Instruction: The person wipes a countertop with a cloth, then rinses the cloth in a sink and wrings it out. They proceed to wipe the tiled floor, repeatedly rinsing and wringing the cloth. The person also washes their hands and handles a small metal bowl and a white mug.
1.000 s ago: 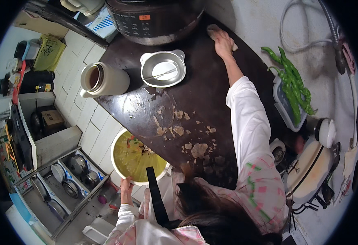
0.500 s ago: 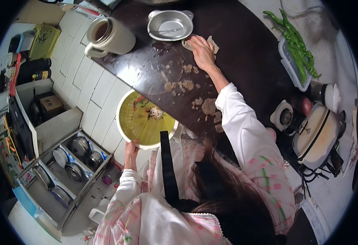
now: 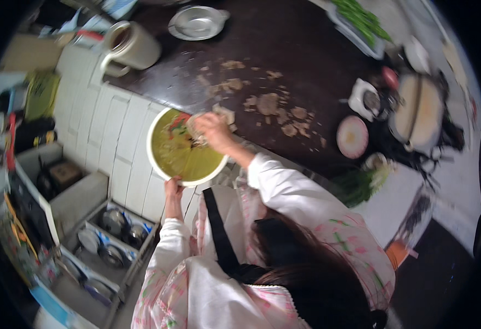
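Two hands are at work around a white basin just beside the near edge of the desk. A yellow-green bag lines the basin, with red, green and pale scraps inside. The left hand grips the basin's rim on the side away from the desk, its fingers closed on it. The right hand is over the basin's desk side, fingers grasping a crumpled beige cloth; blur hides exactly how they fold around it.

Many brown flakes lie scattered across the desk near that same edge. A cream jug stands at the left corner, and a metal bowl sits farther back, to its right. Along the desk's right side are green peppers in a clear tray and, nearer the front, a pink-rimmed plate. Green onions lie below the plate.
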Available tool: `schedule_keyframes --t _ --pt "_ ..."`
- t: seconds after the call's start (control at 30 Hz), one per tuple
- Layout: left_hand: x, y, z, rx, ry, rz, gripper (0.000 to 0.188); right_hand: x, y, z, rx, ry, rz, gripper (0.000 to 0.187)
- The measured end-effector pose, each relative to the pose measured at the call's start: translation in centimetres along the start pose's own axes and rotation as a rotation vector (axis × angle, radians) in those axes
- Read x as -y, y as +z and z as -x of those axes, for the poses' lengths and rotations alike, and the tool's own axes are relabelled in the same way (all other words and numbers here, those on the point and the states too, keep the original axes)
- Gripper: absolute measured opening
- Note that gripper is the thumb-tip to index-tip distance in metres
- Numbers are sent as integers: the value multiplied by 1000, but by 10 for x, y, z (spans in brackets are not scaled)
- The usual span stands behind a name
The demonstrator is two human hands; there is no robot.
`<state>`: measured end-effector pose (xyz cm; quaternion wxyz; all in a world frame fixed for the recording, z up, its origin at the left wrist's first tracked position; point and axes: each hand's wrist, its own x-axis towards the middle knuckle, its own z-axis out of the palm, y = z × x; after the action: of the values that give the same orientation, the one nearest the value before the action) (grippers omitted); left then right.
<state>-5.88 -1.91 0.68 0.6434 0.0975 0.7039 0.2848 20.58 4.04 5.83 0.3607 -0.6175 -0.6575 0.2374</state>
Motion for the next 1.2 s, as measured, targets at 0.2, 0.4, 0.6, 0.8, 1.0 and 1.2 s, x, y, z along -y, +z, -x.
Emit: schedule_keyframes --t 0.2,0.4,0.6,0.8,1.0,1.2 --pt "-9 -5 -7 143 -8 51 38 39 -5 42 73 235 -278 33" --pt "-10 -13 -22 140 -29 71 41 43 -48 21 -354 195 -339 29" --pt "-13 -16 -28 176 -72 30 33 46 -102 25 -356 311 -288 29" --pt "-15 -10 -22 139 -92 12 30 -24 -184 121 -427 581 311 40" --pt "-12 -5 -18 140 -124 2 33 -93 -236 230 -1541 1346 -422 40" --pt "-6 0 -15 79 -149 48 35 -128 -267 240 -1217 1119 -674 31"
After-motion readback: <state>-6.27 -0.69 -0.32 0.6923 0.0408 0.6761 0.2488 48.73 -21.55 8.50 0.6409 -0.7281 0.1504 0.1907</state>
